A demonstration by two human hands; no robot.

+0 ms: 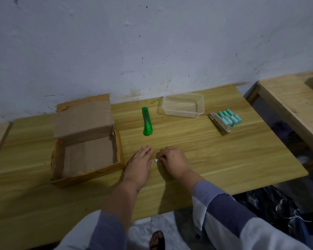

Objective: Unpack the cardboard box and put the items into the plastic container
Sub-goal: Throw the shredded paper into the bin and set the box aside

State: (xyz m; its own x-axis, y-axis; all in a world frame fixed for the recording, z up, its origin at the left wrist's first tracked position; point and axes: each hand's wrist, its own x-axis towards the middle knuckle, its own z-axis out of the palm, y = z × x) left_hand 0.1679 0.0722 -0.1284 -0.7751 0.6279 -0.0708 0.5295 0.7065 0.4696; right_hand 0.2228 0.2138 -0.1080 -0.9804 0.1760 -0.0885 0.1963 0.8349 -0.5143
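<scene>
The open cardboard box [88, 141] sits on the wooden table at the left, its flap folded back, and its inside looks bare. A clear plastic container [182, 105] stands near the wall, nothing visible in it. A pack of teal cylinders with a brown carton [224, 120] lies to its right. My left hand [140, 162] rests flat on the table beside the box, fingers apart. My right hand [172, 162] is curled next to it, pinching a small white piece [156, 160] at its fingertips.
A green utility knife [147, 123] lies between box and container. The wooden table [224, 159] ends at the right, with a gap, then a second table [293, 98]. Dark bags lie on the floor at lower right. A white wall stands behind.
</scene>
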